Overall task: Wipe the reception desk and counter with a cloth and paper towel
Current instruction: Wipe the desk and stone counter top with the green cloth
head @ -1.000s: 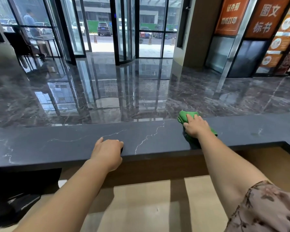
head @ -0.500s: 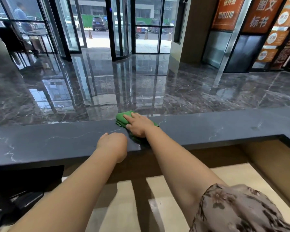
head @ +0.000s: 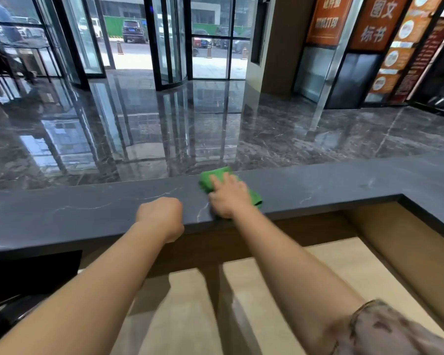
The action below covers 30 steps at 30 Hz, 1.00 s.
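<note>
A folded green cloth [head: 210, 178] lies on the dark grey veined counter top [head: 75, 216], near its far edge. My right hand [head: 228, 198] presses flat on the cloth with straight fingers and covers its middle. The cloth shows beyond the fingertips and to the right of the hand. My left hand [head: 160, 216] rests as a curled fist on the counter's near edge, a short way left of the right hand, with nothing seen in it. No paper towel is in view.
Below the counter lies the beige lower desk [head: 267, 290], and a black screen [head: 28, 272] stands at its left. The counter turns a corner towards me at the right [head: 420, 201]. Beyond it are a glossy marble floor and glass doors.
My right hand swept the cloth left along the counter to close beside my left hand, then a little back right. My left hand's fingers curled into a fist at the edge.
</note>
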Motion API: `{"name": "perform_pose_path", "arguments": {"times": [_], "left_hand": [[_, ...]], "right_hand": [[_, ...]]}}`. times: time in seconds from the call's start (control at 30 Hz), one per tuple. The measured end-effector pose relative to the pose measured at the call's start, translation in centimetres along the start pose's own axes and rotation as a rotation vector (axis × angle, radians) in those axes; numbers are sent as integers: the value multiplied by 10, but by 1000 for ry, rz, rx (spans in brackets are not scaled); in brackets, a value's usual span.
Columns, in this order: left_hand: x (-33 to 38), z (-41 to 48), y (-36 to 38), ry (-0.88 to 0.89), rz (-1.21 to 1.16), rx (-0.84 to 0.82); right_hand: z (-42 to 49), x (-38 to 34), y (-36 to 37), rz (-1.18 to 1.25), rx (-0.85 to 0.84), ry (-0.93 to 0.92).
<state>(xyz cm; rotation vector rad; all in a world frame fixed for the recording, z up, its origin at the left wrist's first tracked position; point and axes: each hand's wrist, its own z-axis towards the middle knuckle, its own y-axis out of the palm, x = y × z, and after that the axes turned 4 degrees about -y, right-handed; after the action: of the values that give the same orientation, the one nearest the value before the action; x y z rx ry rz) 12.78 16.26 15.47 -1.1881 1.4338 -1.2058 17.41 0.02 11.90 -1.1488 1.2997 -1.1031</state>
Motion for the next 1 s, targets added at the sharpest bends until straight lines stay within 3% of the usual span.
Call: {"name": "perform_pose_path", "arguments": {"times": [0.13, 0.27, 0.4, 0.53, 0.67, 0.8, 1.0], "left_hand": [[23, -5, -5, -103, 22, 113], [57, -3, -4, -100, 25, 140], [101, 4, -5, -42, 13, 167], [163, 9, -7, 19, -18, 196], [200, 15, -7, 29, -41, 214], [225, 17, -3, -35, -48, 199], [242, 18, -13, -170, -48, 137]], "right_hand": [[-22, -23, 4, 2, -33, -227], [-28, 36, -4, -20, -26, -284], [-34, 152, -16, -26, 23, -159], [-45, 294, -39, -58, 28, 90], [-49, 362, -47, -59, 19, 286], [-42, 332, -40, -49, 39, 342], [-38, 203, -22, -40, 32, -187]]}}
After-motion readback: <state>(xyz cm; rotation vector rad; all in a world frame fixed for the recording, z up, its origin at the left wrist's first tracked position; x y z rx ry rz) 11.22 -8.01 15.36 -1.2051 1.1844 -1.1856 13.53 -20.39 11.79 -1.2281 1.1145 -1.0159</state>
